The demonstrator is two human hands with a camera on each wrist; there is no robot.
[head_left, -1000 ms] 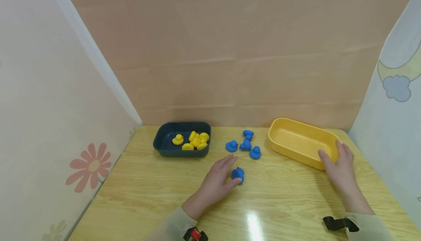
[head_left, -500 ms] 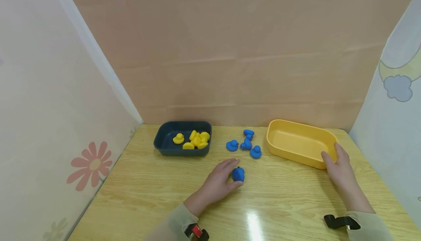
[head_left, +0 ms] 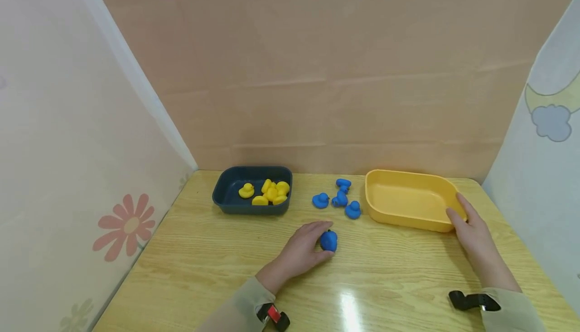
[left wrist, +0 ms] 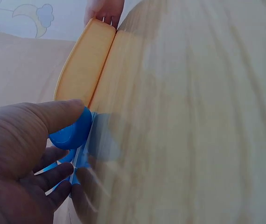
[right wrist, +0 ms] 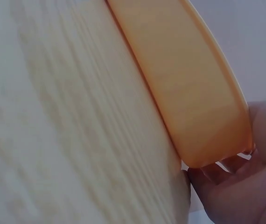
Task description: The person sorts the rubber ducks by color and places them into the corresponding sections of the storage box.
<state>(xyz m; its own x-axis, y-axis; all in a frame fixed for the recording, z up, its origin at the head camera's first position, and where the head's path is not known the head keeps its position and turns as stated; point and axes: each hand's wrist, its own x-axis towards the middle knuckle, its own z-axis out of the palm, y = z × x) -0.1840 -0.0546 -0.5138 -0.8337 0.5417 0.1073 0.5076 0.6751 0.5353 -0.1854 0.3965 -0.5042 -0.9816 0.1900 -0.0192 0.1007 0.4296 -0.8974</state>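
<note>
In the head view my left hand point(head_left: 301, 252) curls round a blue rubber duck point(head_left: 329, 241) on the table, thumb on its near side and fingers on its far side. The left wrist view shows the thumb against this duck point(left wrist: 72, 133); part of the grip is hidden. My right hand point(head_left: 473, 236) grips the right end of a shallow yellow tray point(head_left: 408, 218), thumb over the rim and fingers outside. In the right wrist view the tray's end wall point(right wrist: 203, 116) sits against the hand. Several more blue ducks point(head_left: 353, 210) lie loosely grouped left of the tray.
A dark blue tray point(head_left: 222, 207) with several yellow ducks point(head_left: 270, 194) stands at the back left. Behind runs a brown paper-like wall point(head_left: 290, 80). Patterned white panels point(head_left: 104, 135) border both sides of the wooden table point(head_left: 190, 271).
The yellow tray has turned so its long side lies nearly parallel to the back wall, its left end shifting slightly nearer. My right hand moved with it. My left fingers closed in round the duck.
</note>
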